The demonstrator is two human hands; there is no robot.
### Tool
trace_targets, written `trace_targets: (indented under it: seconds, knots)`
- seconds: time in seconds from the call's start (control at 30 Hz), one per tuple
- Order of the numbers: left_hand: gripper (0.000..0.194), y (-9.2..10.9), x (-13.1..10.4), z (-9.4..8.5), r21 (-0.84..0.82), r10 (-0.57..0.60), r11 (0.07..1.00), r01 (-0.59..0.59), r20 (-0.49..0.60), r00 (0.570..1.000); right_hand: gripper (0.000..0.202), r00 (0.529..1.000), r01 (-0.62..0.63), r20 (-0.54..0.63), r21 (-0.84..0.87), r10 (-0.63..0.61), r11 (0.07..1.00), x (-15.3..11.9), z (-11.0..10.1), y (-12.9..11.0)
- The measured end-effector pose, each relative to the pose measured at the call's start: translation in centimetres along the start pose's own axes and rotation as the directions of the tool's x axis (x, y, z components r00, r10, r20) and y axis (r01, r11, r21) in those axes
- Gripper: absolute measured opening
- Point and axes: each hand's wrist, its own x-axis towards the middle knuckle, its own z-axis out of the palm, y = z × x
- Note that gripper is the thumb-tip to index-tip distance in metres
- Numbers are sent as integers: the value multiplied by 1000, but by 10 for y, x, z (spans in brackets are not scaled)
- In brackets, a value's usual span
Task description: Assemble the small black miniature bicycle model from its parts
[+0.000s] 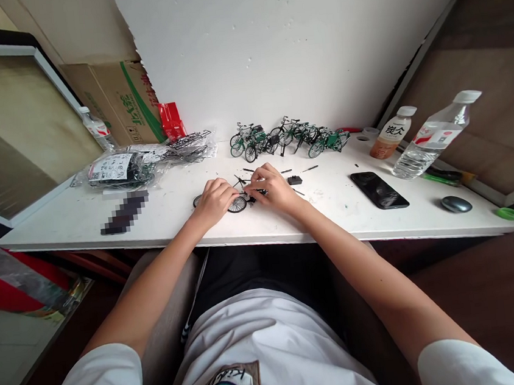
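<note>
A small black model bicycle point(237, 205) is low over the white table point(324, 219), partly covered by my fingers. My left hand point(214, 202) is closed on its left part, fingertips just above a spoked wheel. From the other side, my right hand point(275, 189) pinches the dark frame; the exact part between its fingertips is hidden. Another thin wheel point(197, 201) shows at the left of my left hand; whether it is joined to the bicycle I cannot tell. A small black block point(295, 180) and several thin black sticks point(310, 168) lie right of my right hand.
Several green and black model bicycles point(258, 142) stand along the back. Plastic bags point(121, 169) of parts and a cardboard box point(113, 97) are at the left. On the right are a phone point(380, 190), a mouse point(455, 204), a brown-labelled bottle point(392, 134) and a water bottle point(437, 137).
</note>
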Motion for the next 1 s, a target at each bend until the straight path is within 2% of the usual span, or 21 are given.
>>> trace_targets:
  seconds: [0.1, 0.23, 0.3, 0.43, 0.63, 0.73, 0.83, 0.9, 1.0]
  knots:
    - [24, 2, 1, -2, -12, 8, 1000, -8, 16, 1000, 25, 989, -92, -108, 90, 102, 992, 1, 0, -1]
    - [24, 1, 1, -2, -6, -23, 1000, 23, -6, 1000, 24, 929, -249, -246, 140, 278, 958, 4, -4, 6]
    - [23, -1, 0, -1, 3, -62, 998, 62, -32, 998, 20, 911, -320, -233, 125, 341, 939, 3, -5, 14]
    - [18, -3, -1, -1, -1, -105, 994, 106, -71, 992, 15, 906, -389, -155, 60, 394, 919, -3, 5, 26]
    - [21, -2, -1, -1, 5, -97, 995, 97, -73, 993, 25, 901, -430, -80, -29, 427, 902, -10, 20, 37]
    - [24, 0, -1, -2, -3, -80, 997, 80, -63, 995, 33, 901, -424, -92, 21, 424, 905, -9, 18, 35]
    - [27, 3, 0, -3, 15, -30, 999, 30, -18, 999, 46, 921, -373, -69, 131, 384, 919, -5, 15, 27]
    - [27, 5, -1, -4, 20, -2, 1000, 2, 3, 1000, 48, 934, -343, -47, 173, 355, 924, -4, 13, 22]
    - [21, 7, -2, -6, 10, -33, 999, 34, -85, 996, 47, 929, -345, -61, 220, 366, 912, -3, 12, 20]
